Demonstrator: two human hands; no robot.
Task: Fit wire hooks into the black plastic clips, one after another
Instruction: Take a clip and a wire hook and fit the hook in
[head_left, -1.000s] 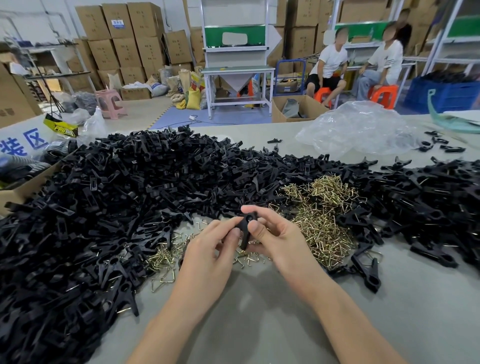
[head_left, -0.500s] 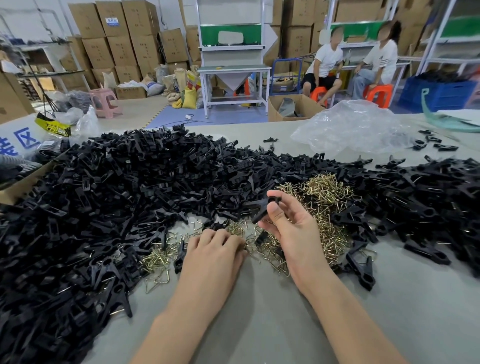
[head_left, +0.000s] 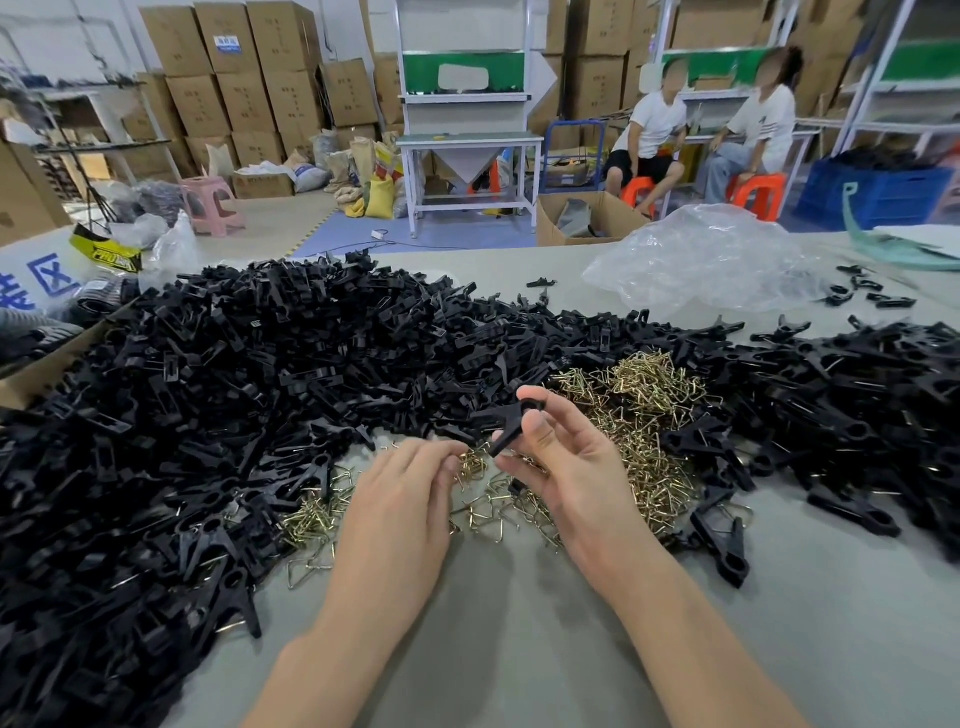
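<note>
1 black clip (head_left: 511, 423) is at the centre of the frame, pinched between the thumb and fingers of the right hand (head_left: 576, 467). Its long axis is slanted, from upper right down to lower left, and the lower end points at the loose wire hooks (head_left: 475, 465) just below it. The left hand (head_left: 400, 499) is nearer to these hooks. Its fingers curl down into them, but I cannot tell if they already pinch 1. Around them lies the heap of clips (head_left: 234, 389) on the grey table (head_left: 519, 649).
</note>
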